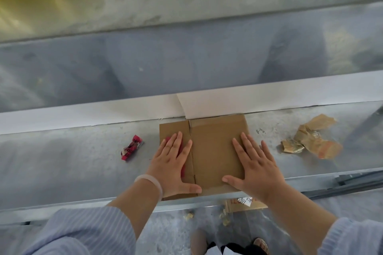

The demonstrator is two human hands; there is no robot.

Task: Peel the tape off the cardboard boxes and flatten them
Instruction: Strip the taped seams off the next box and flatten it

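A flattened brown cardboard box (211, 151) lies on the grey metal table (72, 163), its near edge at the table's front edge. My left hand (174, 163) presses flat on its left part, fingers straight and spread, over a red patch. My right hand (255, 165) presses flat on its right part, fingers spread too. A crease with a slit runs down the box between my hands. A crumpled piece of red tape (131, 148) lies on the table left of the box. A wad of brown tape (310, 137) lies to the right.
A white strip (83, 114) runs along the back of the table, against a shiny metal wall. Another piece of cardboard with a white label (244, 203) lies on the floor below the table's front edge, with small scraps nearby. A dark rail (352, 180) sits at right.
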